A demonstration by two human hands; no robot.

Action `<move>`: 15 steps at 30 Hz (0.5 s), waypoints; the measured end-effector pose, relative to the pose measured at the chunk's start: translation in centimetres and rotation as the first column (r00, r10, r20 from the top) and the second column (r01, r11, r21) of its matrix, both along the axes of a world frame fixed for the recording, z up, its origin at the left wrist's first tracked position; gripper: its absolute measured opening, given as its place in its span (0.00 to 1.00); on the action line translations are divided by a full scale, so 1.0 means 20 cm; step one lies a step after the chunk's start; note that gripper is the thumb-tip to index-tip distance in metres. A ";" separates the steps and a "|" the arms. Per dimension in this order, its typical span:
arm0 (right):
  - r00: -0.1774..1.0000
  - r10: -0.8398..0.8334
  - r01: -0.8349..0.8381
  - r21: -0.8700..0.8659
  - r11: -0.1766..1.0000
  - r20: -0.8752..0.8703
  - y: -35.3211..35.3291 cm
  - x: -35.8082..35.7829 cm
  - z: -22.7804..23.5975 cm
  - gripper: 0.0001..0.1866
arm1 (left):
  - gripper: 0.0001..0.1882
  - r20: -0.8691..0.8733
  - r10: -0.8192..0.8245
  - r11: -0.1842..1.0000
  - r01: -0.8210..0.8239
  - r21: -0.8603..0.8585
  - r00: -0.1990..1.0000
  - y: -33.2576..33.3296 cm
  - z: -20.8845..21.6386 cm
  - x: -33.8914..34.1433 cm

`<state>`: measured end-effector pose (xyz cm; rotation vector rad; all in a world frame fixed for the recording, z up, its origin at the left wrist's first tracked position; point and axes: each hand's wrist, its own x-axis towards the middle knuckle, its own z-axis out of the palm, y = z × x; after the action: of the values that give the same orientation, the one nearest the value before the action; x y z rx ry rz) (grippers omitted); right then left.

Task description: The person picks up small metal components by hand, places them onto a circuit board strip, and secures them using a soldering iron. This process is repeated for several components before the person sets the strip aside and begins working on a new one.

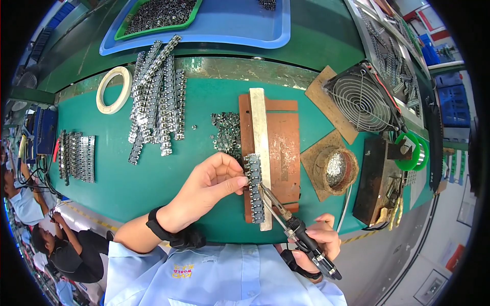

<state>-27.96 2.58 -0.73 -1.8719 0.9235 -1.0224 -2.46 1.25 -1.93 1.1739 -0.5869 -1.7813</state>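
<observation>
1. Head view, hands: the left hand [212,186] presses its fingertips on a row of small metal components [253,188]. The row lies along a pale metal bar [260,132] on a brown board [283,148] near the front edge of the green desk [143,178]. The fingers are closed down on the row, likely to keep it steady against the bar.
2. The right hand [321,239] is wrapped firmly around a soldering iron [286,217]. Its tip slants up to the row just beside the left fingertips.
3. A pot of molten solder [334,171] sits just right of the board on brown pads, within easy reach of the iron. A small fan [362,97] stands toward the desk's back right corner, probably to draw fumes away.
4. Loose parts [227,132] lie just left of the board. Assembled strips [155,97] are stacked further left. A tape roll [113,89] lies near the back left, and a blue tray [240,30] sits beyond the back edge.
</observation>
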 end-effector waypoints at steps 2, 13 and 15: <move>1.000 0.007 -0.007 -0.003 1.000 -0.001 0.00 0.01 0.00 0.24 | 0.06 0.000 0.003 1.000 -0.003 -0.005 1.000 0.00 0.00 0.00; 0.999 0.028 -0.029 -0.020 0.999 -0.037 -0.01 0.03 0.00 0.23 | 0.05 0.325 0.075 0.992 -0.038 -0.120 0.943 0.01 0.08 0.07; 0.999 0.032 -0.033 -0.022 0.999 -0.044 -0.01 0.03 0.00 0.23 | 0.05 0.367 0.112 0.986 -0.056 -0.160 0.924 0.01 0.08 0.10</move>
<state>-27.42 2.41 -0.64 -1.9288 0.9071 -0.9806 -0.44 1.39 -0.43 1.4248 -0.8613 -1.4205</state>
